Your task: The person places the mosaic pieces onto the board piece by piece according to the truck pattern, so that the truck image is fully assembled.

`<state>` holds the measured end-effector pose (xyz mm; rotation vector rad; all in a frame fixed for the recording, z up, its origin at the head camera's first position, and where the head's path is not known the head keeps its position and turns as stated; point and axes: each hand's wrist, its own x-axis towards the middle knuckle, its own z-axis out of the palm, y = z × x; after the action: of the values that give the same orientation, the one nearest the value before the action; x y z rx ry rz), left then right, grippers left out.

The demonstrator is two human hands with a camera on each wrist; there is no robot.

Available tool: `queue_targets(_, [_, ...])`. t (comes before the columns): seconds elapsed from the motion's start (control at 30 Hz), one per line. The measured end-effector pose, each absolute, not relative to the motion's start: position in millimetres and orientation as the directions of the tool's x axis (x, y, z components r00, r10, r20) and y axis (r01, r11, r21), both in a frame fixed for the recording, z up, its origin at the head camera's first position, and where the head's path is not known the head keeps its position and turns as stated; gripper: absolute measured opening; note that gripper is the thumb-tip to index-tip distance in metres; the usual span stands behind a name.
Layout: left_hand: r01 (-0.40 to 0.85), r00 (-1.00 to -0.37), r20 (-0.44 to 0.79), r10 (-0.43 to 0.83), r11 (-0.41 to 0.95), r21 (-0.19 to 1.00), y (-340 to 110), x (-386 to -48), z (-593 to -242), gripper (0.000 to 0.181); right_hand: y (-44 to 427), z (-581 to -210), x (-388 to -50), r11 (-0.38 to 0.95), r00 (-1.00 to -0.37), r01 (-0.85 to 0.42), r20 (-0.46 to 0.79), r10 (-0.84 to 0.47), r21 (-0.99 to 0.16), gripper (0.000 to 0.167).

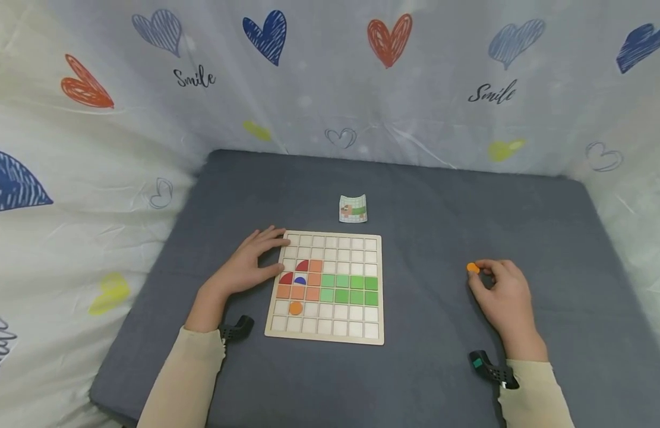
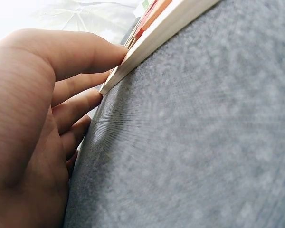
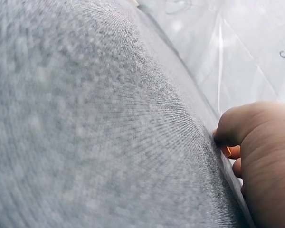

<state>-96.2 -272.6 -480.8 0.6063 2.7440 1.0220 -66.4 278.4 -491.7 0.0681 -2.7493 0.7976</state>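
A square wooden grid board (image 1: 354, 332) lies on the grey cloth, with green, orange, red and blue pieces in some of its cells. One round orange piece (image 1: 295, 308) sits in a lower cell near the left. My left hand (image 1: 248, 261) touches the board's left edge, its fingers spread and thumb against the rim; the left wrist view shows the thumb (image 2: 92, 54) on the wooden side. Well to the right of the board, my right hand (image 1: 505, 297) pinches another orange disc (image 1: 472, 268) between thumb and fingertips. In the right wrist view that disc (image 3: 233, 152) is mostly hidden.
Behind the board lies a small picture card (image 1: 353, 209) with a coloured grid pattern. Grey cloth covers the table (image 1: 426, 380). A white curtain (image 1: 313, 89) printed with hearts stands behind and at both sides.
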Motion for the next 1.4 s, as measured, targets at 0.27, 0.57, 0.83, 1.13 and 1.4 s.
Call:
queue_targets(0.27, [0.329, -0.904, 0.006, 0.426, 0.688, 0.647, -274, -96, -483, 0.060, 278, -494, -65, 0.832, -0.954, -0.150, 0.300, 0.020, -0.535, 0.022])
queue_targets(0.57, [0.328, -0.906, 0.006, 0.423, 0.693, 0.642, -273, -97, -482, 0.059, 274, -494, -66, 0.792, -0.955, -0.189, 0.298, -0.009, -0.580, 0.017])
queue_targets(0.83, [0.323, -0.908, 0.002, 0.419, 0.698, 0.639, -273, -97, -482, 0.059, 256, -493, -60, 0.732, -0.921, -0.325, 0.378, -0.099, -0.599, 0.019])
queue_targets(1.13, [0.343, -0.904, 0.025, 0.428, 0.686, 0.641, -270, -98, -479, 0.059, 203, -497, -44, 0.580, -0.817, -0.574, 0.449, -0.361, -0.578, 0.028])
queue_targets(1.4, [0.319, -0.910, 0.003, 0.415, 0.693, 0.646, -271, -97, -481, 0.059, 159, -497, -31, 0.449, -0.767, -0.631, 0.420, -0.486, -0.633, 0.028])
